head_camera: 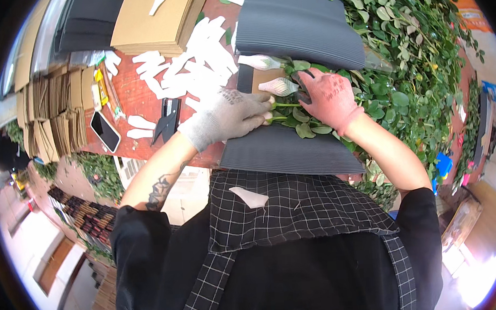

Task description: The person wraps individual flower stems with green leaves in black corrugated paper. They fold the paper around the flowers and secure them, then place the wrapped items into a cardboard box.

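Observation:
My left hand (237,113), in a pale grey knit glove, has its fingers around two pale flower heads (268,118) and partly hides them. Their green stems (285,105) run right, towards my right hand (329,96) in a pink glove with dark fingertips. That hand lies over leafy stems beside a flower in a white foam net sleeve (278,87); what its fingers grip is hidden. Another netted flower (260,62) lies farther off. Dark grey corrugated sheets (295,28) extend beyond the flowers, and a similar sheet (290,150) lies on the near side.
White foam sleeves (200,64) are heaped on the red table (131,87). Nearby are a black stapler (171,113), a phone (105,131) and stacked brown cardboard (150,20). Leafy stems (401,77) crowd the right side. One sleeve (250,197) rests on my checked apron (302,211).

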{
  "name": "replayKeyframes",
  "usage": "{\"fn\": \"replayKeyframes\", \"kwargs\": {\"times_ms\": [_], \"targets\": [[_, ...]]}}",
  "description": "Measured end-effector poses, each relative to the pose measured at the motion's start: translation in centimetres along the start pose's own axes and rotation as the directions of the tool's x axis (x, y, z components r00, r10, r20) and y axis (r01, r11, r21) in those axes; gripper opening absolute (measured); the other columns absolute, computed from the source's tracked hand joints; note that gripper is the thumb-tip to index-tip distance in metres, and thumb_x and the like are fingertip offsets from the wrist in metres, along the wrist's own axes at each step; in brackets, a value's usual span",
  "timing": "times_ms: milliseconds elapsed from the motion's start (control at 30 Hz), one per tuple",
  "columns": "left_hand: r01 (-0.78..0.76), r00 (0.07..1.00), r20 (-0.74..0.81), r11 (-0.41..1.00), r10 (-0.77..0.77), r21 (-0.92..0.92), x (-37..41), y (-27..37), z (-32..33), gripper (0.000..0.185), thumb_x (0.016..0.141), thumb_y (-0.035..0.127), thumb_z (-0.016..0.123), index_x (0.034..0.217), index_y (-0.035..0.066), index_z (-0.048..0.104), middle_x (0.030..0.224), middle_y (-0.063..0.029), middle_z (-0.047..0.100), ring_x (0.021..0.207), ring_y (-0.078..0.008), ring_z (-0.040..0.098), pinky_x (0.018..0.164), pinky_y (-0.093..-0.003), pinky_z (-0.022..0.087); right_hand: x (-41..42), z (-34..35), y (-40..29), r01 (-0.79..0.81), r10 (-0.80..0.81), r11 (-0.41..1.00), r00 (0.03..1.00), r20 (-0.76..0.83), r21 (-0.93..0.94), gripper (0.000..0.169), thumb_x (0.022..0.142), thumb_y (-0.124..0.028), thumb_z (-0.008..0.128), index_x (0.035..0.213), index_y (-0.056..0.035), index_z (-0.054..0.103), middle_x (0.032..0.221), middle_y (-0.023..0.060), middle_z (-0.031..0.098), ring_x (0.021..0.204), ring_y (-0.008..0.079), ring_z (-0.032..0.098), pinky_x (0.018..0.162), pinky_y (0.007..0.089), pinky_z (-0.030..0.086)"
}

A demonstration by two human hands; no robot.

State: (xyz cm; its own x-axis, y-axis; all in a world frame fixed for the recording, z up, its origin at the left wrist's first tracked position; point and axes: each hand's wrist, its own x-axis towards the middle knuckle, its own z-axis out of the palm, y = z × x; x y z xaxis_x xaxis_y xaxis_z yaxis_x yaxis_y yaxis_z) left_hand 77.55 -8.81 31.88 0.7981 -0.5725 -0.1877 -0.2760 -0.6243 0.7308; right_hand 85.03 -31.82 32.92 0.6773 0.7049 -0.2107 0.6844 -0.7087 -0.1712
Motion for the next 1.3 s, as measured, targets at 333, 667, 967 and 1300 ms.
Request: {"fn": "replayKeyframes", "kwargs": {"times_ms": [333, 667, 967, 1300], "targets": [[0.054, 0.995, 0.068, 0.97, -0.072, 0.239, -0.3, 0.3, 0.2, 0.032, 0.091, 0.037, 0.051, 0.114, 0.02, 0.065, 0.117, 0.0015, 0.063, 0.099, -0.02, 0.065, 0.08, -0.0373, 0.05, 2.8, 2.1, -0.8, 0.149, -0.145, 0.983, 0.988, -0.05, 0.111, 0.038, 0.073, -0.021, 0.07, 0.107, -0.0069, 0.058, 0.098, 0.0123, 0.065, 0.084, 0.0331, 0.064, 0.075, 0.0416, 0.051], [0.048, 0.9, -0.431, 0.997, -0.066, -0.052, -1.4, -3.3, 0.0, 0.017, 0.082, 0.012, 0.062, 0.097, 0.007, 0.068, 0.096, -0.0061, 0.067, 0.087, -0.0244, 0.065, 0.078, -0.0328, 0.052, 1.4, 4.0, -1.2, 0.181, -0.178, 0.982, 0.982, -0.059, 0.047, 0.041, 0.075, -0.011, 0.063, 0.115, -0.0039, 0.054, 0.108, 0.0169, 0.057, 0.089, 0.0326, 0.061, 0.076, 0.0403, 0.052], [-0.026, 0.98, -0.191, 0.988, 0.056, 0.153, -2.1, -0.5, -1.1, 0.029, 0.084, 0.015, 0.057, 0.111, 0.017, 0.065, 0.108, -0.0011, 0.066, 0.095, -0.0195, 0.065, 0.077, -0.0318, 0.052, 1.3, 3.9, -1.3, 0.119, -0.117, 0.984, 0.993, -0.024, 0.131, 0.045, 0.075, -0.013, 0.066, 0.116, -0.0026, 0.053, 0.112, 0.021, 0.058, 0.095, 0.0368, 0.06, 0.084, 0.0415, 0.049], [0.008, 1.0, 0.012, 0.999, -0.009, 0.052, -2.7, -2.2, 0.9, 0.036, 0.081, 0.009, 0.053, 0.113, 0.018, 0.066, 0.122, 0.0035, 0.063, 0.104, -0.0163, 0.063, 0.085, -0.0331, 0.051, 1.2, 3.0, -0.8, 0.079, -0.079, 0.996, 0.997, -0.01, 0.04, 0.048, 0.073, -0.017, 0.069, 0.118, -0.0061, 0.057, 0.115, 0.0222, 0.058, 0.095, 0.0372, 0.061, 0.083, 0.0423, 0.051]]}}
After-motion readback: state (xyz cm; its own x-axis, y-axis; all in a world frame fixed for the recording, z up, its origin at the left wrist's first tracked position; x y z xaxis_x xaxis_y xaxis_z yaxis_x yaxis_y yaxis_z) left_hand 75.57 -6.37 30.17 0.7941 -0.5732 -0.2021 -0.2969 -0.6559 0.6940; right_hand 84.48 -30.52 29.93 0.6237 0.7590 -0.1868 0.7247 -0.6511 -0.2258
